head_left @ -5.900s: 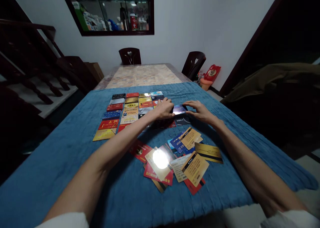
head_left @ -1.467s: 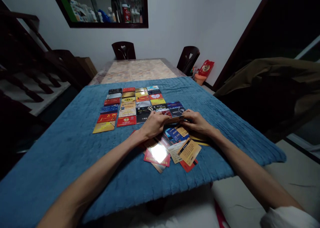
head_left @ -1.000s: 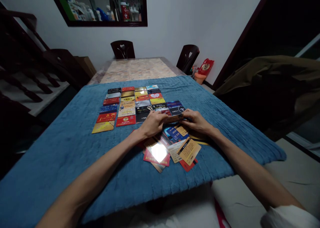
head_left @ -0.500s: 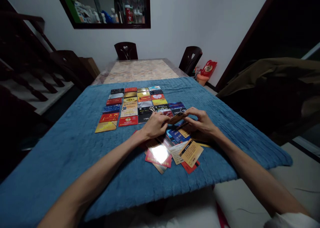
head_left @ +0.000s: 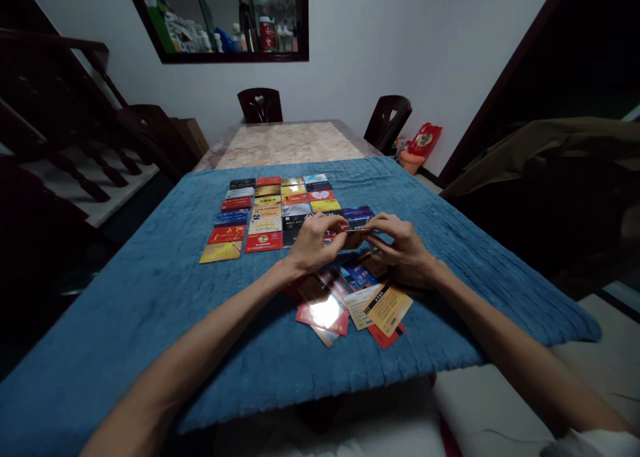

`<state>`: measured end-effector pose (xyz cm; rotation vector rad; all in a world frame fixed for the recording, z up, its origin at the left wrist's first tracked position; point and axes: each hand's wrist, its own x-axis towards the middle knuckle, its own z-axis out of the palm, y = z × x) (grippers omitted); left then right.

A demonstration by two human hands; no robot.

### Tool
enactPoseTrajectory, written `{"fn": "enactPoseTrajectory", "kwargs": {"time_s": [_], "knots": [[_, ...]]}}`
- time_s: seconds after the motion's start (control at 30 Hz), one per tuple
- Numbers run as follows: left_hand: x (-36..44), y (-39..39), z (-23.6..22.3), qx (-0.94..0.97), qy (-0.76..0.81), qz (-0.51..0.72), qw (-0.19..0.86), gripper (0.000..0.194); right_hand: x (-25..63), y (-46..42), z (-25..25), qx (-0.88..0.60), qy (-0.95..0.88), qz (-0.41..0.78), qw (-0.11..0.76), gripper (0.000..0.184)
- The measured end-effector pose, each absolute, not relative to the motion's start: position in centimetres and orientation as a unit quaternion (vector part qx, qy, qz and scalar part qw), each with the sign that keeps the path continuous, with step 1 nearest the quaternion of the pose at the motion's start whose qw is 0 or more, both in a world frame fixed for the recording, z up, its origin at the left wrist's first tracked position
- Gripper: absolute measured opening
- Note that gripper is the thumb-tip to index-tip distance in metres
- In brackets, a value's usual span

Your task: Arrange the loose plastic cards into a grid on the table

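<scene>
Between my two hands a dark gold plastic card (head_left: pixel 356 237) is held above the table, tipped so that it shows mostly edge-on. My left hand (head_left: pixel 316 242) pinches its left end, and my right hand (head_left: pixel 397 243) pinches its right end. Below them lies a loose pile of overlapping cards, among them a gold card with a black stripe (head_left: pixel 389 309), a pink-red card (head_left: pixel 320 315) with bright glare above it, and a blue card (head_left: pixel 359 273). Beyond my left hand, several cards lie in columns, with a yellow card (head_left: pixel 221 251) at the near left corner. My hands hide part of the nearer cards.
A blue cloth (head_left: pixel 150 297) covers the near part of the table; the patterned tabletop (head_left: pixel 285 141) shows beyond it. Dark chairs (head_left: pixel 261 105) stand at the far end. A red bag (head_left: pixel 425 139) rests by the wall on the right.
My left fingers have risen and now pinch the card's left end. The card has turned to a more level, edge-on angle. The whole view has shifted slightly.
</scene>
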<state>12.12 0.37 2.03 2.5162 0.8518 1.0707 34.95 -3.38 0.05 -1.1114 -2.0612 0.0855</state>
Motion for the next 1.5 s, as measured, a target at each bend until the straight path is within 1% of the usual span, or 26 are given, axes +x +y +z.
{"fn": "enactPoseTrajectory", "kwargs": {"time_s": [0.13,0.2,0.3,0.5,0.63,0.7,0.83,0.93,1.03,1.2,1.37,1.5], "knots": [[11.6,-0.1,1.9,0.87,0.275,0.391,0.124,0.011,33.9,-2.6,0.8,-0.4,-0.853,-0.018,0.336,0.016],[11.3,-0.2,1.7,0.868,0.265,0.404,0.114,0.009,33.4,-2.1,0.9,-0.376,-0.866,-0.038,0.326,0.016],[10.7,-0.2,1.5,0.863,0.263,0.419,0.105,0.01,32.8,-1.6,0.9,-0.362,-0.874,-0.05,0.321,0.015],[8.7,-0.2,1.0,0.86,0.257,0.433,0.079,0.01,31.8,-1.1,0.1,-0.367,-0.874,-0.008,0.317,0.014],[7.0,-0.5,0.5,0.866,0.263,0.421,0.061,0.01,31.2,-1.0,-1.0,-0.366,-0.867,0.037,0.337,0.013],[6.2,-0.6,0.1,0.87,0.259,0.415,0.054,0.014,30.9,-0.8,-1.6,-0.363,-0.861,0.058,0.35,0.013],[5.3,-0.5,-0.8,0.877,0.25,0.409,0.04,0.031,30.4,-0.7,-2.3,-0.365,-0.853,0.074,0.365,0.02],[5.0,-0.3,-1.5,0.88,0.25,0.403,0.036,0.035,30.1,-0.8,-2.4,-0.369,-0.848,0.062,0.376,0.023],[4.9,-0.2,-2.0,0.879,0.27,0.389,0.054,0.036,30.0,-1.3,-2.4,-0.375,-0.842,0.037,0.385,0.026],[5.1,-0.3,-2.5,0.858,0.311,0.393,0.109,0.036,29.7,-1.9,-2.3,-0.373,-0.852,-0.022,0.366,0.021],[5.0,-0.2,-2.5,0.836,0.343,0.395,0.165,0.037,29.4,-2.3,-2.3,-0.393,-0.854,-0.101,0.326,0.038],[4.9,-0.1,-2.5,0.827,0.349,0.401,0.182,0.039,29.3,-2.5,-2.2,-0.398,-0.856,-0.15,0.294,0.045]]}}
